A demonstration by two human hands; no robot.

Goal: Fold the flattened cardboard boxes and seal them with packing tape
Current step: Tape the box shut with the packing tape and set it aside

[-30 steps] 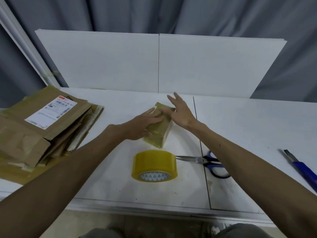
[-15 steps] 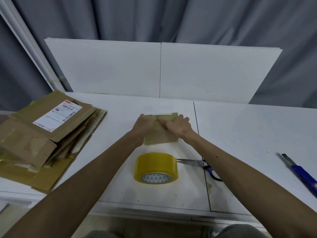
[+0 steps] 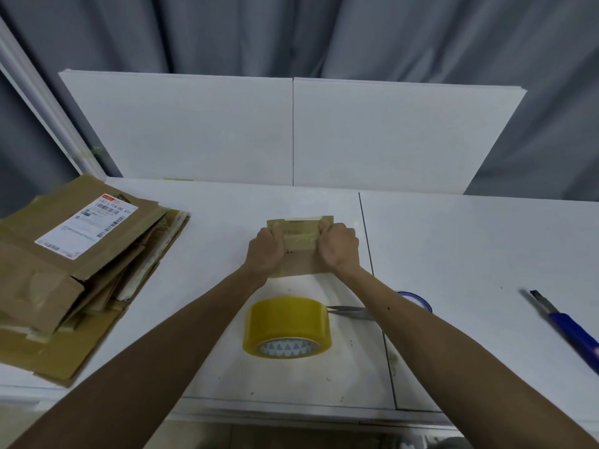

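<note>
A small brown cardboard box [image 3: 300, 241], with glossy tape across its top, sits on the white table [image 3: 470, 254] at the middle. My left hand [image 3: 266, 251] grips its left side and my right hand [image 3: 337, 249] grips its right side, fingers curled over the top edges. A yellow roll of packing tape [image 3: 287, 327] lies on its side just in front of the box, between my forearms. A stack of flattened cardboard boxes [image 3: 74, 267] with a white shipping label lies at the left edge.
Scissors [image 3: 348, 311] with blue handles lie to the right of the tape roll, mostly hidden under my right forearm. A blue-handled utility knife [image 3: 565, 325] lies at the far right. White panels [image 3: 291, 134] stand upright along the table's back edge.
The box was turned from a slanted pose to lie square with the table. Both hands went from flat, open fingers on it to gripping its two sides.
</note>
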